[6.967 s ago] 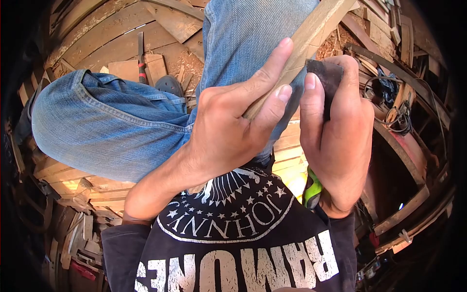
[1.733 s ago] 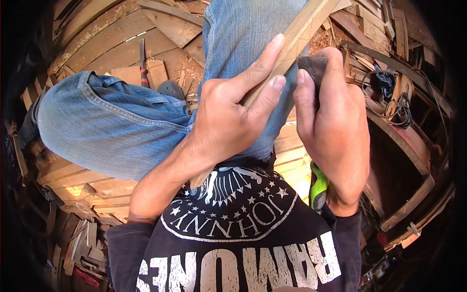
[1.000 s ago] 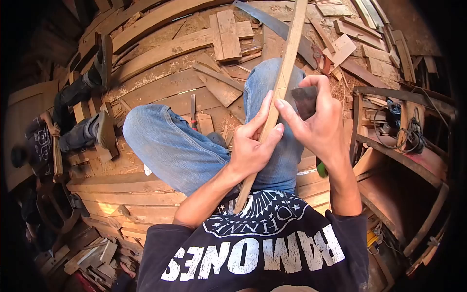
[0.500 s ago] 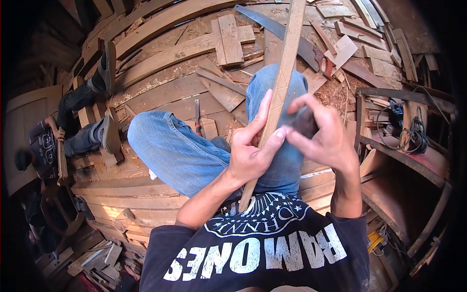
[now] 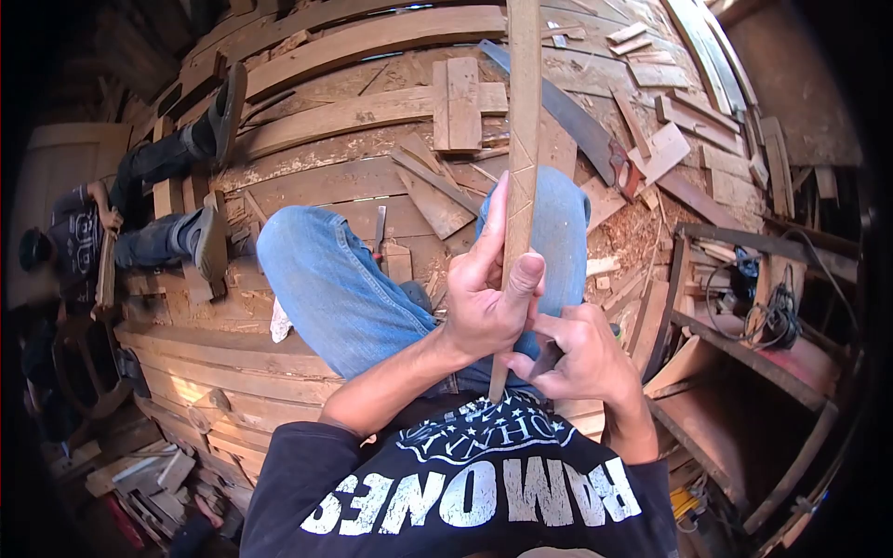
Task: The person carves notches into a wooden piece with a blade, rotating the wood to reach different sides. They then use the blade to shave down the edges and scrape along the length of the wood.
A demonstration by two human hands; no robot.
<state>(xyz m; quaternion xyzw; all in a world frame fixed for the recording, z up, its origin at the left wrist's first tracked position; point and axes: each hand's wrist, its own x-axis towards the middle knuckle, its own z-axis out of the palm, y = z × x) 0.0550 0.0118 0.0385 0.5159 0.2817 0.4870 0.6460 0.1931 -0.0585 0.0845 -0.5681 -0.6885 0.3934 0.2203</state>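
My left hand is wrapped round a long, narrow wooden strip, its thumb lying across the near part and its index finger stretched along the side. Zigzag lines mark the strip's face just beyond the fingers. The strip's lower end rests against my black shirt. Beside the lower part of the strip, my right hand is closed on a small dark grey piece, perhaps folded sandpaper; the fingers hide most of it. Both hands are above my lap, between my jeans-clad knees.
A handsaw and a chisel lie on the plank floor among boards, offcuts and shavings. A wooden frame with cables stands at right. Another person sits at far left, holding a piece of wood.
My right hand has moved down toward my body, along the strip, and its fingers have closed in. The strip now stands more upright in view. My left hand keeps its grip.
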